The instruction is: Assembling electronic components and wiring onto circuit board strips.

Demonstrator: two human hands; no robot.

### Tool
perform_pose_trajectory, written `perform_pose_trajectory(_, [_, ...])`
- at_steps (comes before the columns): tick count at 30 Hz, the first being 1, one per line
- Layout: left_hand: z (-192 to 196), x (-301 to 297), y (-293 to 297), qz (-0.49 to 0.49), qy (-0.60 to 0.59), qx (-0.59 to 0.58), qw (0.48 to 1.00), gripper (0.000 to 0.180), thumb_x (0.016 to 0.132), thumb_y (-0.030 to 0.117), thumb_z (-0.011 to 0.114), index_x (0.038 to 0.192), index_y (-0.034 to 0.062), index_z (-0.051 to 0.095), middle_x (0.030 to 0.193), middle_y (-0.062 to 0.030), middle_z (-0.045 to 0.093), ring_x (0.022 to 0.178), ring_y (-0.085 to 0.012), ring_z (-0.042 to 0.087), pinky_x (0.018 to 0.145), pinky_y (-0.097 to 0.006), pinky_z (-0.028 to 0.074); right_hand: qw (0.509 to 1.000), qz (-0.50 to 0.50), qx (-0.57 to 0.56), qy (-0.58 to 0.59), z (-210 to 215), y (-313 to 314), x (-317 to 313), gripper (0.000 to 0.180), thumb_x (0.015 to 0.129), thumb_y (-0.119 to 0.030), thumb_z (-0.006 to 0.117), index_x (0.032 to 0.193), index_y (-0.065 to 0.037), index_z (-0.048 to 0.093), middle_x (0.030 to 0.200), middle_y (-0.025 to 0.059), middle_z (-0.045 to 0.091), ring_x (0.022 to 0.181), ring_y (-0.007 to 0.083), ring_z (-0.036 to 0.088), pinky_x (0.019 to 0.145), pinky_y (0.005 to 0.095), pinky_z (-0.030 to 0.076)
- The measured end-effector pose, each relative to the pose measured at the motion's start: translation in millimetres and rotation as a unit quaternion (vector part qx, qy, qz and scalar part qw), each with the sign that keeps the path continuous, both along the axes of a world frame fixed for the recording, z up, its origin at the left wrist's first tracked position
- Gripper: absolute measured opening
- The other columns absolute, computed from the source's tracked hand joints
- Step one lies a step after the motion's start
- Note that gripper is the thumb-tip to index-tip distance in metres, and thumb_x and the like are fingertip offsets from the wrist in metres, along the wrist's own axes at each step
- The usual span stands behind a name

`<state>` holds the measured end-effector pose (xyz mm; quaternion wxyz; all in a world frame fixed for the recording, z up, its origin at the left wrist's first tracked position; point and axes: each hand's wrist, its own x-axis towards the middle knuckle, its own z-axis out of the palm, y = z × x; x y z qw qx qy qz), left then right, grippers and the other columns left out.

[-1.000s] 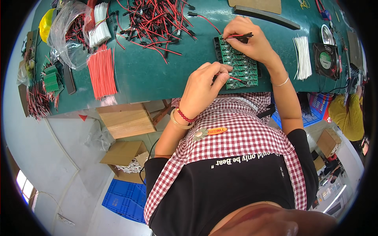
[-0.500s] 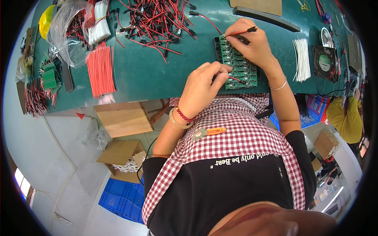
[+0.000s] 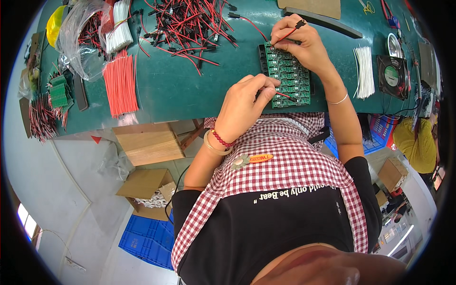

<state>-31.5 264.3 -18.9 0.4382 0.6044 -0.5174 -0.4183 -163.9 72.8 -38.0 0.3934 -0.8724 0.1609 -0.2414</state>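
A green circuit board panel (image 3: 288, 76) lies on the green bench mat (image 3: 199, 90) in front of me. My right hand (image 3: 306, 45) rests on the panel's far end and pinches a red wire with a black connector (image 3: 290, 30) against the top row. My left hand (image 3: 244, 111) sits at the panel's near left corner, fingers closed on a thin tool (image 3: 285, 96) whose red-tipped end lies on the lower boards. A loose pile of red and black connector wires (image 3: 190, 23) is spread just left of my right hand.
A bundle of red wires (image 3: 121, 78), white wire bundles (image 3: 365, 71), a small black fan (image 3: 392, 71), stacked green boards (image 3: 59, 92) and a plastic bag (image 3: 83, 38) lie on the bench. Cardboard boxes (image 3: 147, 142) and a blue crate (image 3: 147, 237) sit below. Another person in yellow (image 3: 413, 142) is at right.
My right hand has shifted slightly farther along the panel and the wire's black connector has swung upward. My left hand has stayed almost still.
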Motion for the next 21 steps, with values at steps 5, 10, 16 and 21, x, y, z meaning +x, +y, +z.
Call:
perform_pose_trajectory(5, [1, 0, 0, 0.000, 0.003, -0.003, 1.000, 0.012, 0.093, 0.008, 0.061, 0.087, -0.0013, 0.059, 0.102, -0.0116, 0.072, 0.073, -0.0149, 0.064, 0.066, -0.028, 0.051, 1.000, 0.006, 0.011, 0.009, -1, -5, 1, 0.010, 0.074, -0.007, 0.073, 0.083, -0.008, 0.073, 0.091, 0.0000, 0.067, 0.089, 0.0199, 0.057, 0.085, 0.0346, 0.044])
perform_pose_trajectory(10, [1, 0, 0, 0.000, 0.005, 0.000, 1.000, 0.012, 0.094, 0.008, 0.061, 0.087, -0.0013, 0.059, 0.102, -0.0116, 0.072, 0.073, -0.0149, 0.064, 0.066, -0.028, 0.051, 0.999, 0.024, 0.031, -0.013, -2, -6, 2, 0.009, 0.074, -0.007, 0.073, 0.084, -0.008, 0.072, 0.091, 0.0008, 0.066, 0.087, 0.0205, 0.056, 0.082, 0.0347, 0.043])
perform_pose_trajectory(16, [0, 0, 0, -0.002, 0.007, 0.003, 1.000, 0.012, 0.094, 0.009, 0.060, 0.087, -0.0013, 0.059, 0.103, -0.0114, 0.072, 0.074, -0.0149, 0.064, 0.067, -0.028, 0.051, 0.998, 0.058, 0.027, 0.013, 5, -12, 5, 0.009, 0.074, -0.005, 0.073, 0.083, -0.007, 0.071, 0.087, 0.0006, 0.063, 0.088, 0.0205, 0.055, 0.081, 0.0341, 0.043])
perform_pose_trajectory(21, [1, 0, 0, -0.003, 0.005, 0.009, 1.000, 0.012, 0.094, 0.009, 0.060, 0.087, -0.0014, 0.059, 0.103, -0.0112, 0.072, 0.074, -0.0148, 0.064, 0.067, -0.028, 0.052, 0.996, 0.079, 0.031, 0.030, 6, -17, 8, 0.009, 0.075, -0.005, 0.072, 0.083, -0.007, 0.071, 0.086, 0.0006, 0.059, 0.089, 0.0205, 0.053, 0.080, 0.0337, 0.042])
